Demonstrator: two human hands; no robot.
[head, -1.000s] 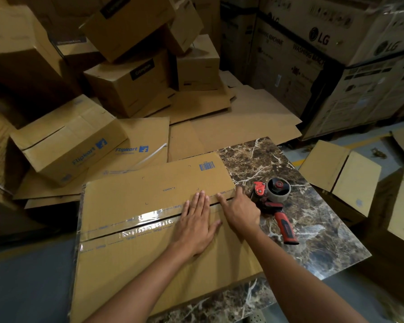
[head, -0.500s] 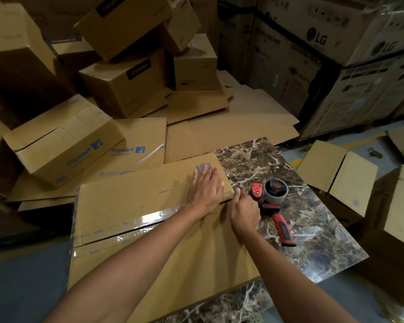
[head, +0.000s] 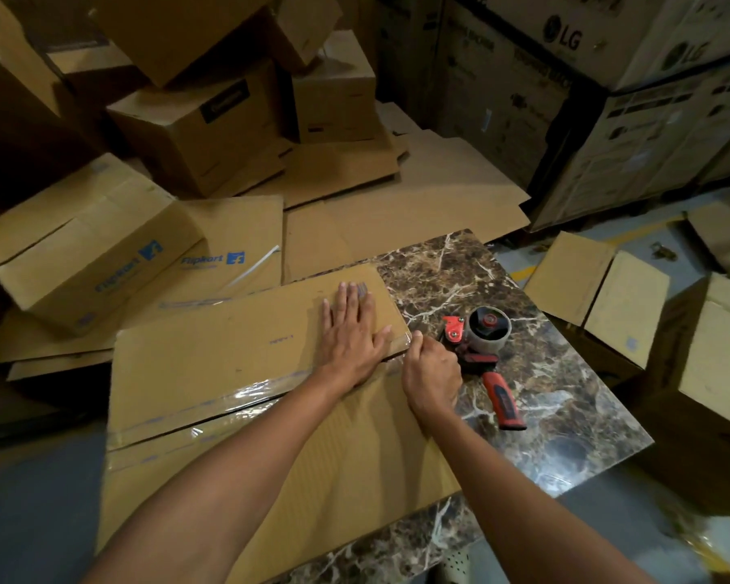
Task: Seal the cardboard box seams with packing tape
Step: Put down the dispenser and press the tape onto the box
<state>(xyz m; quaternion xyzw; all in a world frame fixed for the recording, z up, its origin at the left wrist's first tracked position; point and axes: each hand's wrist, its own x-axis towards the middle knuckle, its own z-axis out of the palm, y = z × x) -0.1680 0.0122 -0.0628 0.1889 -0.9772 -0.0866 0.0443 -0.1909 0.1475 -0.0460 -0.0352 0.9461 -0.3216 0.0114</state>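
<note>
Many cardboard boxes (head: 194,132) are stacked and scattered behind the work area, with larger printed cartons (head: 607,120) at the far right. A marble-patterned table (head: 544,394) is seen in front, and on it the flattened cardboard box (head: 228,373) is laid, overhanging the table's left side. Along the box's centre seam a strip of clear packing tape (head: 237,394) is laid from the left edge to the right end, where it appears wrinkled. A red-handled tape dispenser (head: 487,356) is left lying on the table, just beside the box's right edge and not held.

The left hand (head: 350,335) is spread flat, palm down, on the far flap near the seam's right end. The right hand (head: 433,379) is curled at the box's right edge, and its thumb and fingertips seem to be pinched on the tape's end; the exact grip is hidden by the knuckles.

The step in hand is judged to be the folding or pressing of the tape end over the edge. Several faults could follow: if the end is pulled while the flaps are not held level, the seam could be left gaping under the tape; if the wrinkled film is pressed down as it lies, air pockets and weak adhesion would result; and the overhanging box could be shifted by an uneven push.
</note>
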